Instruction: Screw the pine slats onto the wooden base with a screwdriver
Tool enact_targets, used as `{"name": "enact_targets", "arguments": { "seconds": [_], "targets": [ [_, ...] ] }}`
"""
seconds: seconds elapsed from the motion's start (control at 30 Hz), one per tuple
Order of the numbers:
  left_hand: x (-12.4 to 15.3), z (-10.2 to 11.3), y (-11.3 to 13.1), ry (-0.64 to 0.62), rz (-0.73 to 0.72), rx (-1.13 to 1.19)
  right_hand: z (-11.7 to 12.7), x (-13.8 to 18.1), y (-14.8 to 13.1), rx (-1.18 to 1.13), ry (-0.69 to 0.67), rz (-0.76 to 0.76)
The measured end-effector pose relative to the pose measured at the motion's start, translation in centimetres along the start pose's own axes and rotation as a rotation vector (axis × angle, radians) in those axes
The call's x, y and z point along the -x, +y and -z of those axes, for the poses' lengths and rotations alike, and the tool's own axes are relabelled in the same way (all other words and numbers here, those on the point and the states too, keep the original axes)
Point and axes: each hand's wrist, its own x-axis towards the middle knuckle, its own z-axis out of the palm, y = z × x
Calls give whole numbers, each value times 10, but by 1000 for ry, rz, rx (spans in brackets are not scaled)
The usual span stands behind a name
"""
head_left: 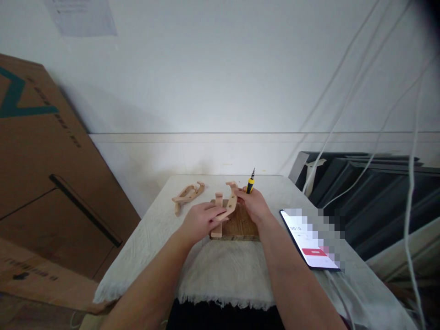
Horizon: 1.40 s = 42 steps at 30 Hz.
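My left hand [201, 221] rests closed on a curved pale wooden piece [231, 201] with holes, which stands over a brown wooden board [240, 224] in the middle of the table. My right hand [254, 204] grips a yellow and black screwdriver [250, 182], its tip pointing up, and its fingers also touch the top of the curved piece. A straight pale wooden strip [217, 215] lies across the board under my left fingers. Two more curved wooden pieces [187, 195] lie together to the left.
A white cloth covers the small table [220, 270]. A phone [311, 240] with a lit screen lies at the right. A large cardboard box [44, 183] leans at the left. White cables [343, 114] hang at the right over dark panels [371, 192].
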Motion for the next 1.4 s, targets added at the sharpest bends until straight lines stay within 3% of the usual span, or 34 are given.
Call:
{"name": "enact_targets", "arguments": {
  "seconds": [0.13,0.3,0.4,0.6,0.8,1.1,1.3,1.4],
  "targets": [
    [-4,4,2,-44,69,323,2,2,1,97,5,-20],
    [-6,7,-1,-44,230,603,3,5,3,129,-155,-55],
    [-7,1,-6,-3,357,453,5,1,8,269,-200,-17],
    [-3,-14,-19,43,448,181,6,-3,9,760,-143,81],
    [1,-16,-28,70,545,66,1,2,-3,981,-123,95],
    [-1,-15,-29,-91,558,-39,-1,2,-6,1143,-151,112],
    [-1,-7,-42,-222,742,-22,0,2,-9,1181,-149,106],
    [1,-1,-49,-359,765,-30,-1,3,-10,1192,-146,104]
  ]
}}
